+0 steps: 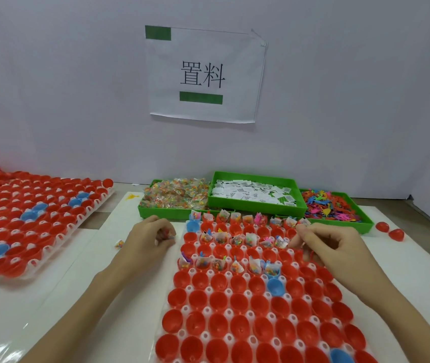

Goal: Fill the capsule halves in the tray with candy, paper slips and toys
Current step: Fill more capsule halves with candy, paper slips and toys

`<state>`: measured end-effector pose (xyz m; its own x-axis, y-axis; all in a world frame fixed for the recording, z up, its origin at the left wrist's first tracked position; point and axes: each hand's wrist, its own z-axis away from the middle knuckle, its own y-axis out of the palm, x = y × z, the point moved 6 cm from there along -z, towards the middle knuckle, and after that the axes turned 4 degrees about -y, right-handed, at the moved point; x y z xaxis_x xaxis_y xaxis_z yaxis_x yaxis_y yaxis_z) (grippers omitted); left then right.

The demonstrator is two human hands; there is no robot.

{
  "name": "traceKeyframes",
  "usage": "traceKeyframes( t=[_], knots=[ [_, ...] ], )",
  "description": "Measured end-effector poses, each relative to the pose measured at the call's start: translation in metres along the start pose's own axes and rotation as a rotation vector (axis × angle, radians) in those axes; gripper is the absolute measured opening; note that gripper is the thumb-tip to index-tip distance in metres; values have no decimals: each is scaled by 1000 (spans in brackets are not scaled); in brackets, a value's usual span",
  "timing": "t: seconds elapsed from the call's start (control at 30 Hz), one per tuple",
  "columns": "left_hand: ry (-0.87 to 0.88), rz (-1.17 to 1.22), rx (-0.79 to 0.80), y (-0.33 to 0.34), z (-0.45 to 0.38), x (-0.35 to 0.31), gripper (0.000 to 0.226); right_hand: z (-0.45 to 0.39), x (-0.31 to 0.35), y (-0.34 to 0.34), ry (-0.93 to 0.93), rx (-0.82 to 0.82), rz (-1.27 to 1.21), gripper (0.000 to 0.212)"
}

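The right hand (331, 242) pinched what looked like a small toy over the tray (182, 334); released off-centre, it could lodge between capsule halves (219, 323). The left hand (151, 238) curled around candy packets beside it. Far bins held candy (174, 196), paper slips (250, 193) and toys (329, 205).
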<state>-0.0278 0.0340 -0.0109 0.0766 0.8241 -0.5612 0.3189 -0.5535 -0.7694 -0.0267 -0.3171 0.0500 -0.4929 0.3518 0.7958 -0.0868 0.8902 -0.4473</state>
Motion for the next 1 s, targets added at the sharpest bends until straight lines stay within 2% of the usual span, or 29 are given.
traceKeyframes(
  t=[0.1,0.2,0.27,0.37,0.47,0.53,0.77,0.9,1.0],
  knots=[
    [-52,117,-93,-8,0,4,14,-5,14,26,-7,128,47,29],
    [-241,367,-142,-14,-1,12,11,-14,30,57,-52,266,102,17],
    [-296,534,-145,-17,2,9,11,-22,38,75,-85,308,88,11],
    [-184,659,-119,-24,7,-15,16,-41,46,98,-84,299,-4,19],
    [-12,675,-77,-25,15,-41,18,-58,51,121,-63,312,-84,31],
    [58,670,-70,-24,18,-49,18,-65,54,135,-41,347,-106,32],
    [111,651,-109,-21,22,-54,27,-76,51,144,-52,177,-56,19],
    [28,657,-95,-18,19,-51,56,-76,46,140,-43,83,-32,12],
    [-72,691,-25,-19,14,-40,57,-77,38,136,16,85,-85,8]
  ],
)
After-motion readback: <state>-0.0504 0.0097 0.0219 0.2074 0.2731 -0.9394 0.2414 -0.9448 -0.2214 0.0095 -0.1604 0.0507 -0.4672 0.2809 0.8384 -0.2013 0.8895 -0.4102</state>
